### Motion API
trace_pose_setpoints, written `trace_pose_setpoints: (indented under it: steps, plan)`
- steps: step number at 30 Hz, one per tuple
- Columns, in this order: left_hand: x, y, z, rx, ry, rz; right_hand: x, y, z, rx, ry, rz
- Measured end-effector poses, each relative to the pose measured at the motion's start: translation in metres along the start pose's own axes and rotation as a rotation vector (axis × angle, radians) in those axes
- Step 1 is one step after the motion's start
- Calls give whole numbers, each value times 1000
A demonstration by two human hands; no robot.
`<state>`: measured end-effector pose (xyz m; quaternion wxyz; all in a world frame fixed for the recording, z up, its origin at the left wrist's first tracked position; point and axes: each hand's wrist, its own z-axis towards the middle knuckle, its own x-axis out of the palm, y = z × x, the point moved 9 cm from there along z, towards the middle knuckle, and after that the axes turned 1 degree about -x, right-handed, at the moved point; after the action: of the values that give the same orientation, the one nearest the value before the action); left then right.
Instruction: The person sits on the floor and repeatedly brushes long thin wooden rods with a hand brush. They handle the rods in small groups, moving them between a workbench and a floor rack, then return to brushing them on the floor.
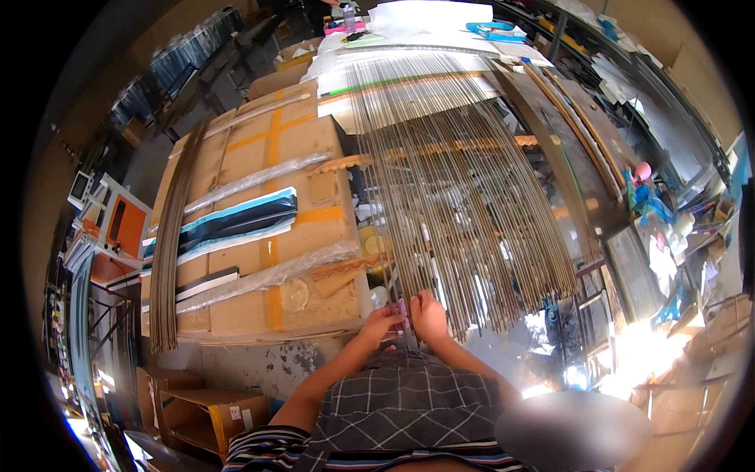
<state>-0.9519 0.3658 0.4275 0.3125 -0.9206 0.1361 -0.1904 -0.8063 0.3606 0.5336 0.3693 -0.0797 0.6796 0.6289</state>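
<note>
Because a wavy strip (340, 164) seemingly props thin rods (464, 204) mid-frame, left hand (381, 321) and right hand (429, 316) curl at their lower ends, grip unclear.

Cardboard (252, 165) at left, bubble wrap (259, 180) and blue-black plastic (244, 224) lying on it. White sheet (432, 14), blue tray (515, 37) at far end. Orange-white frame (130, 224) far left; open carton (224, 397) lower left. Blue bag (650, 206) right.

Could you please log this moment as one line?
left hand: at near ends of long thin brownish rods | right hand: beside left hand, same rods | nearby: brown flat cardboard
</note>
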Motion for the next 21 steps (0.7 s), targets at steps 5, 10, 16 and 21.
trace_pose_setpoints:
  steps: [5, 10, 16, 21]
  plan:
    - [12, 10, 1, -48, 112, -221, -9, 3, 0, -27, -26, -104]
    - [27, 32, 18, -103, 231, -456, 0, -14, 8, 5, 118, -251]
    - [29, 41, 21, -151, 215, -454, -1, -7, 10, -66, 144, -363]
    - [40, 37, 18, -146, 304, -500, -4, -10, 8, -80, 107, -274]
